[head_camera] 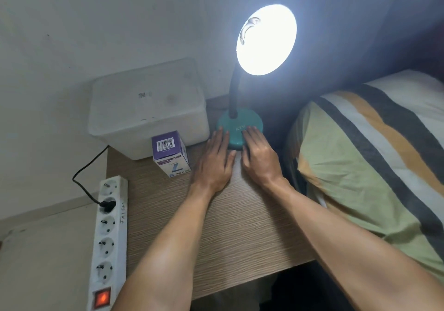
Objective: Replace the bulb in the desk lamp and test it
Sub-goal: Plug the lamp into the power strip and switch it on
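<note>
both hands lie flat with straight fingers: the left hand [216, 159] and right hand [258, 153] rest fingertips on the teal lamp base [236, 125] at the back of the wooden table [240, 226]. the lamp head [266, 39] glows above. a purple bulb box [171, 153] stands just left, and the plug sits in the power strip [108, 243].

white tub [146, 108], striped pillow [374, 156]

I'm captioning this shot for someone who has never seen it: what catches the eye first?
The lit lamp glares at top centre, its shade turned toward the camera. Below it, the left hand and right hand lie flat with fingertips on its teal base. At lower left, a power strip shows a glowing orange switch.
</note>
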